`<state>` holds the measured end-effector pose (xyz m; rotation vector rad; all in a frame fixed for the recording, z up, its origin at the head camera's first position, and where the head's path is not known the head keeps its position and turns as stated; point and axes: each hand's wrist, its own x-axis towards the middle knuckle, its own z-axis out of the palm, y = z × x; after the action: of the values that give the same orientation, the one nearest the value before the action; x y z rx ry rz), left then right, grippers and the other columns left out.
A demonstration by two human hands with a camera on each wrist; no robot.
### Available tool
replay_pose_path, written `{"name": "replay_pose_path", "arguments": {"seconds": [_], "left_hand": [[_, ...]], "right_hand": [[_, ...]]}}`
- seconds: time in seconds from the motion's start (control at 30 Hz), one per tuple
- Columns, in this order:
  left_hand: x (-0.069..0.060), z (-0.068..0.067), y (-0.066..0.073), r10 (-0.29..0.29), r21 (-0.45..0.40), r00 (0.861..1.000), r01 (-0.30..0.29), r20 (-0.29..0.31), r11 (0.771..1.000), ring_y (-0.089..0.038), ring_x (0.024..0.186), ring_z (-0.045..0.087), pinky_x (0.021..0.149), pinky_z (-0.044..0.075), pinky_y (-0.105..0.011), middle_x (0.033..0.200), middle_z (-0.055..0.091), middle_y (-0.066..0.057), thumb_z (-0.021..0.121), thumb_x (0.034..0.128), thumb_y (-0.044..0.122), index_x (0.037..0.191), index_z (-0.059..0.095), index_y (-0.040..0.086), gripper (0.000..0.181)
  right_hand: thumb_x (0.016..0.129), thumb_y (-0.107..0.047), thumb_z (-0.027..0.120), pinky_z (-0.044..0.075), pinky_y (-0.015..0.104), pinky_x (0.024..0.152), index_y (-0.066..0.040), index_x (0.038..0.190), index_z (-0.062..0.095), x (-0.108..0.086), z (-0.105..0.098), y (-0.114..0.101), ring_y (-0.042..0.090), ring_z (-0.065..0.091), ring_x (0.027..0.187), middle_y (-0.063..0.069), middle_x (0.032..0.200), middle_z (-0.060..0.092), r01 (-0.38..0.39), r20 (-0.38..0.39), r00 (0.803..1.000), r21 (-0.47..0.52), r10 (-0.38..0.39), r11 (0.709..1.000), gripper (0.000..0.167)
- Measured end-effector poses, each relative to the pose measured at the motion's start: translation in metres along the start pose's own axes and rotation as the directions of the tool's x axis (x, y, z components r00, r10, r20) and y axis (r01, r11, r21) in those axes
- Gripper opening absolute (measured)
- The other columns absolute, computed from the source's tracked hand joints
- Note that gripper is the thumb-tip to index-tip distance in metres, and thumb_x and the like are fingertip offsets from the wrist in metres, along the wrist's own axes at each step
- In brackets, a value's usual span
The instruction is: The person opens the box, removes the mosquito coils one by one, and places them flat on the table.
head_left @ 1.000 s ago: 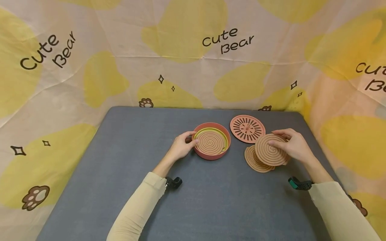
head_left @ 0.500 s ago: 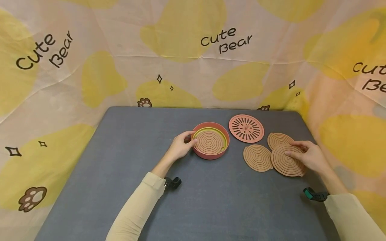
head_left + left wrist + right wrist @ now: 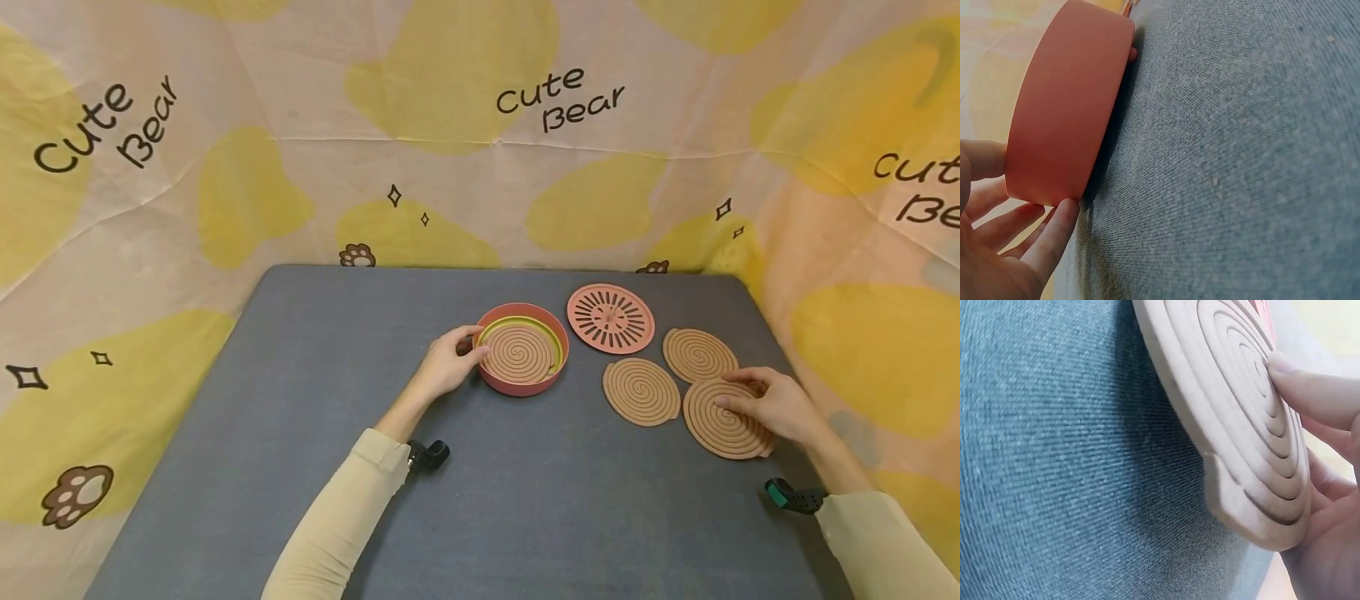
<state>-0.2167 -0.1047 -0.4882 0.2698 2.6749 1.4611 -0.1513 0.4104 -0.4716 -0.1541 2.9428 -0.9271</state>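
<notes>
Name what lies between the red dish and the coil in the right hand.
One spiral coil lies on the table between them, as the head view shows.

Blue-grey tabletop (image 3: 570, 500), yellow-patterned cloth backdrop (image 3: 450, 92)

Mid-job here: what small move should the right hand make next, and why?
I'd probably have the right hand lower its mosquito coil flat onto the tabletop and release it: the right wrist view suggests its edge is raised above a shadow, two other coils lie nearby, and the round red case holds a fourth coil.
</notes>
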Motion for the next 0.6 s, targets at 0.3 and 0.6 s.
{"name": "replay_pose_path", "arguments": {"seconds": [0.3,0.6], "left_hand": [[0.0005,-0.0008,-0.0008,0.006,0.011,1.000,-0.006,-0.002,1.000,-0.026,0.121,0.062,0.097,0.051,-0.046,0.139,0.061,-0.010,0.068,0.0996,0.030,0.140,0.062,0.014,0.044],[0.0000,-0.0007,-0.0013,0.016,-0.003,1.000,-0.016,-0.001,1.000,-0.026,0.120,0.063,0.097,0.051,-0.046,0.138,0.062,-0.010,0.069,0.0995,0.030,0.139,0.063,0.014,0.043]], "right_hand": [[0.088,-0.036,0.082,0.046,0.026,0.071,0.002,0.126,0.068,0.0020,0.0044,-0.0017,0.021,0.059,0.089,0.019,0.111,0.068,-0.001,0.091,0.996,-0.030,0.004,1.000,0.054],[0.088,-0.038,0.082,0.047,0.031,0.076,-0.001,0.121,0.070,-0.0013,0.0039,-0.0060,0.032,0.061,0.097,0.019,0.113,0.067,-0.002,0.084,0.996,-0.049,0.006,0.999,0.051]]}}
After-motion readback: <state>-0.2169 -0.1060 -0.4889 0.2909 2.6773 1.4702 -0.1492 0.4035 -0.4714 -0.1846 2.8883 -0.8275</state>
